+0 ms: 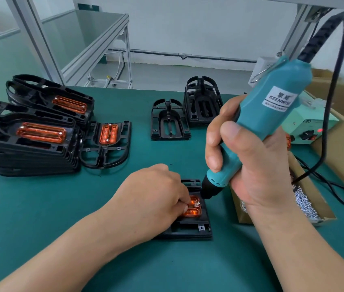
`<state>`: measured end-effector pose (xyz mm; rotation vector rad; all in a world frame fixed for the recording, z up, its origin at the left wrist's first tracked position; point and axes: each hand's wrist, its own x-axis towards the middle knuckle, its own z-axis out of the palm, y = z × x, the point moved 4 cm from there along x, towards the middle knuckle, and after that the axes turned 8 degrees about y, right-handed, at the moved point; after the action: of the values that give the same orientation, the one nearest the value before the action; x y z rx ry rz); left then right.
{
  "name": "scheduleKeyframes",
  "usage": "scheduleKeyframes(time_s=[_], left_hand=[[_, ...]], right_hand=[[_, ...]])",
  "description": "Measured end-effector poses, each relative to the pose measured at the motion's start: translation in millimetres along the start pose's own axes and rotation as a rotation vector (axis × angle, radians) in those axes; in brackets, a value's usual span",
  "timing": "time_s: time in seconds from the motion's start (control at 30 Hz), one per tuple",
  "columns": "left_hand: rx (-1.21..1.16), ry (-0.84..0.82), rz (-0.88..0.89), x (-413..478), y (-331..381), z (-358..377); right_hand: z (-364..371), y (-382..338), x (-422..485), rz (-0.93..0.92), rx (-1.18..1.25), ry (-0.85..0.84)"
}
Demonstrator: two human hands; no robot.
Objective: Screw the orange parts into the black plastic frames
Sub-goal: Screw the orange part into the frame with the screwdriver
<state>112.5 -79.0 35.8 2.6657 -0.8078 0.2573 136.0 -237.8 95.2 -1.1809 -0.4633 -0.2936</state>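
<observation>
A black plastic frame (190, 228) lies on the green table in front of me, with an orange part (193, 211) seated in it. My left hand (156, 197) covers most of the frame, and its fingertips pinch a small screw (197, 204) on the orange part. My right hand (245, 157) grips a teal electric screwdriver (272, 114), tilted, its black nose (208, 189) just above the orange part beside the screw. The bit itself is hidden.
Stacks of black frames with orange parts (38, 131) fill the left, with a single fitted frame (107, 140) beside them. Bare black frames (170, 121) and a stack of them (202, 102) sit at the back. A cardboard box of screws (306, 205) and a power unit (312, 127) stand at right.
</observation>
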Motion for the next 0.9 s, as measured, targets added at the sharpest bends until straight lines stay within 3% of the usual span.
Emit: scheduleKeyframes(time_s=[0.1,0.37,0.6,0.9], left_hand=[[0.011,0.006,0.003,0.5,0.2,1.5],[0.029,0.018,0.016,-0.1,-0.4,4.1],[0.054,-0.006,-0.002,0.7,1.5,3.1],[0.073,-0.044,-0.023,2.5,5.2,0.3]], right_hand=[[7.5,0.2,-2.6,-0.036,-0.019,-0.081],[10.3,4.1,-4.4,-0.028,-0.069,-0.048],[16.3,8.6,-5.9,-0.014,-0.046,-0.153],[11.4,-2.6,-10.2,-0.098,-0.02,-0.126]])
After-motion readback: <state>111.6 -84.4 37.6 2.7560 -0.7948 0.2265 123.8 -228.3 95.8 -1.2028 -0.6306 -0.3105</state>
